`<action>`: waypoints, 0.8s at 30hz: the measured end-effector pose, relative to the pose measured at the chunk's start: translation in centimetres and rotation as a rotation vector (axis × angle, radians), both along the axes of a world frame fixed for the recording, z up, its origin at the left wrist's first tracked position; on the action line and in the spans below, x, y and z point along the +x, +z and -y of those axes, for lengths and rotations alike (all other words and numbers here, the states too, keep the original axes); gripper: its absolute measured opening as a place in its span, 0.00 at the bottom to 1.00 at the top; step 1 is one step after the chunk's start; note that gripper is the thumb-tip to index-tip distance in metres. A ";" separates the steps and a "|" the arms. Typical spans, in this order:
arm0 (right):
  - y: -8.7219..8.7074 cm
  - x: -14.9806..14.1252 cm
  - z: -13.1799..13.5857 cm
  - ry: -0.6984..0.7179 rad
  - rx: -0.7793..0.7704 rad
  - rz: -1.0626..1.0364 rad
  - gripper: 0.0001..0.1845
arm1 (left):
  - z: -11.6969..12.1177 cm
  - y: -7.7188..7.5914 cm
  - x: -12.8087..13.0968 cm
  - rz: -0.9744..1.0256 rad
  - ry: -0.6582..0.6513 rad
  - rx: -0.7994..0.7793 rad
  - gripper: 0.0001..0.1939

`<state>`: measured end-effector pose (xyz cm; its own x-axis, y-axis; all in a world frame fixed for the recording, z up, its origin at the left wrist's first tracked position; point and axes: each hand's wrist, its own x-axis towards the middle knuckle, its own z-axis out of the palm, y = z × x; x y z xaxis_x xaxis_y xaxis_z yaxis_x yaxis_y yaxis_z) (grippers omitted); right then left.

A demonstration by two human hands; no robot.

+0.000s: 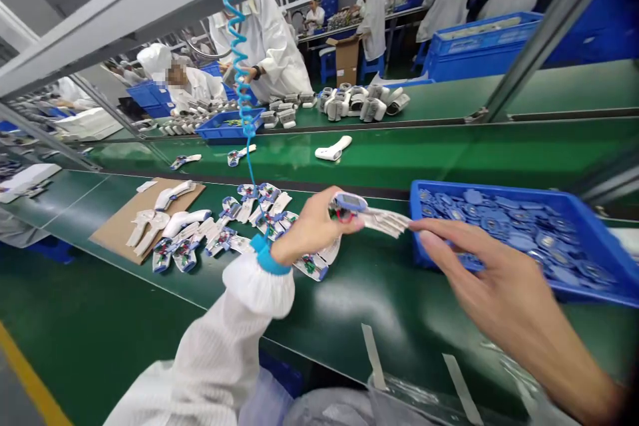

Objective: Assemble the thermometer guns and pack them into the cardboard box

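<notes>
An opened infrared thermometer (384,219), a white half-housing with a blue-grey display end and a red wire, is held above the bench. My left hand (319,223) grips it by the display end, fingers closed around it; a blue wrist strap (269,256) circles that wrist. At the handle's far end, my right hand (492,279) has its thumb and index finger close together, with the index fingertip at the tip. Beside my right hand is a blue bin (564,196) of round blue parts (514,226). Open thermometer halves with circuit boards (219,239) lie left of my left hand.
A coiled blue cord (237,33) hangs down toward the bench. On the green conveyor (424,153) lies a white thermometer (333,148). Cardboard (112,233) with white shells is at left. Co-workers in white coats (279,46) are across the line.
</notes>
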<state>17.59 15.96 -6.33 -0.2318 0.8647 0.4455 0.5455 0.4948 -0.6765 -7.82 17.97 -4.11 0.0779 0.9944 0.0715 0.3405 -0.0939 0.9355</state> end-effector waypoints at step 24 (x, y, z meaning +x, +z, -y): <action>-7.1 24.2 9.6 -0.838 0.075 0.582 0.27 | 7.1 -7.0 8.8 0.362 -0.124 -0.629 0.25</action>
